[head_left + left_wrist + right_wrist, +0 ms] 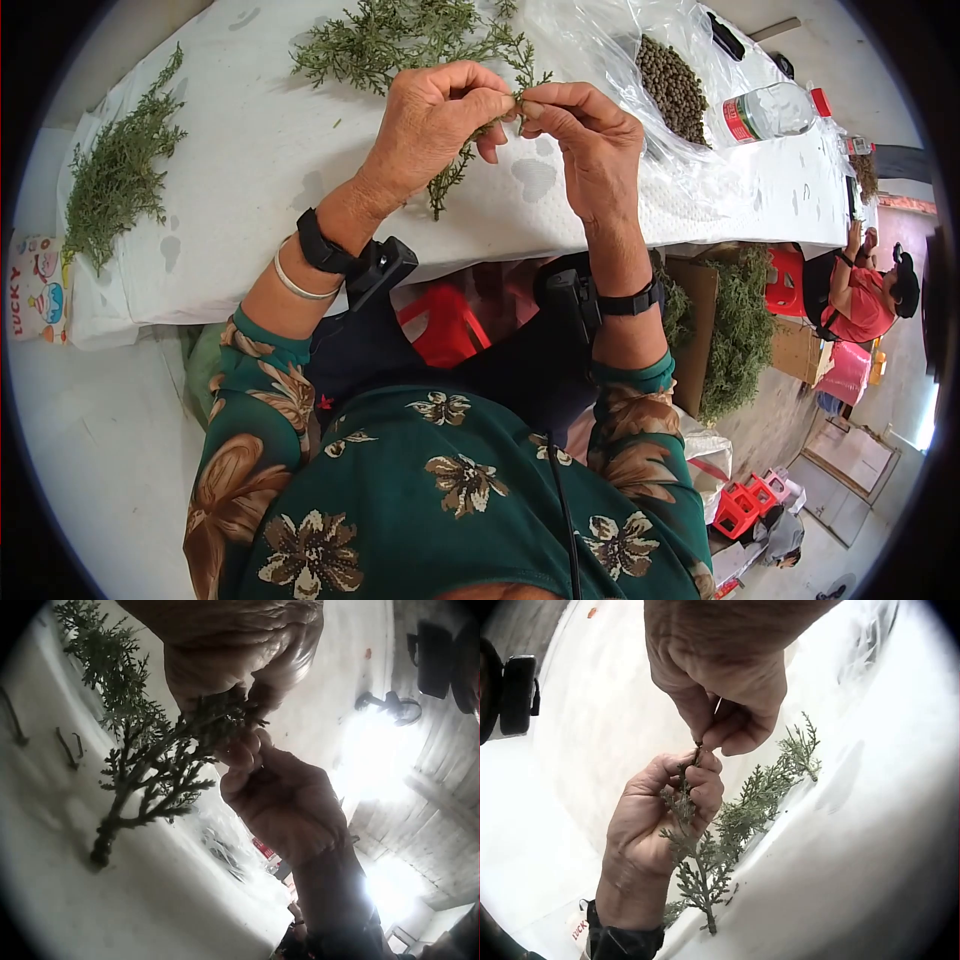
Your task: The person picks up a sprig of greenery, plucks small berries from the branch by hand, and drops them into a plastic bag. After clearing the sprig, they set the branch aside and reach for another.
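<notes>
A green conifer sprig (447, 187) is held in my left hand (425, 125), its bare woody stem end pointing back toward me below the fingers. In the left wrist view the sprig (150, 780) shows small scaly leaves and a thick cut stem. My right hand (598, 145) meets the left thumb and fingertips, pinching at the sprig's other end. The right wrist view has the right hand (720, 682) above and the left hand (649, 825) gripping the sprig (699, 881) below. What sits between the right fingertips is very small and mostly covered.
Loose conifer branches (400, 45) lie beyond my hands; another bunch (120, 170) is at left. Brown round seeds (672, 90) rest in plastic sheeting, with a bottle (770, 112) beside them. Boxed greenery (740, 330) stands below the table's right side. A person in red (865, 285) sits further right.
</notes>
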Available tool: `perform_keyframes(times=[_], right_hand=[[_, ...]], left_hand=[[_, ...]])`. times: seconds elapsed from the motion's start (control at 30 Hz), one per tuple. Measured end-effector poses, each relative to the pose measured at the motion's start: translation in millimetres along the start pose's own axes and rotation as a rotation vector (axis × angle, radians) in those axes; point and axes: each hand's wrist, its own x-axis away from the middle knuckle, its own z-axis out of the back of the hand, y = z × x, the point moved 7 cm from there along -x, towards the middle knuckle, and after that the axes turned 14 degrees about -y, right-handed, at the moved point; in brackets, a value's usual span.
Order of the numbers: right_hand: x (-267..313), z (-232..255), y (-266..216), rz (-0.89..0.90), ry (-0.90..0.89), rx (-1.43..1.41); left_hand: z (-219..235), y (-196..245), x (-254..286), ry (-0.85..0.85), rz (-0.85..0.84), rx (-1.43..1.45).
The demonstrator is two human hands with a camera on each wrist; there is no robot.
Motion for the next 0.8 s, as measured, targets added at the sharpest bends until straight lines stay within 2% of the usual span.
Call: perform_keyframes(times=[0.3,0.6,0.7,0.8], right_hand=[[-0.9,-2.0,1.0,-0.03,-0.001,-0.008],[-1.2,-1.9,1.6,-0.013,0.0,-0.018],[-3.0,0.2,7.9,-0.047,-0.017,-0.201],[-3.9,0.5,8.3,-0.035,-0.012,-0.198]], left_hand=[[1.3,-1.2,-0.4,-0.028,0.015,0.118],[0.8,0.3,0.7,-0.034,0.015,0.075],[-0.6,1.6,0.5,-0.04,0.03,0.115],[0.8,0.5,-0.4,-0.044,0.053,0.136]])
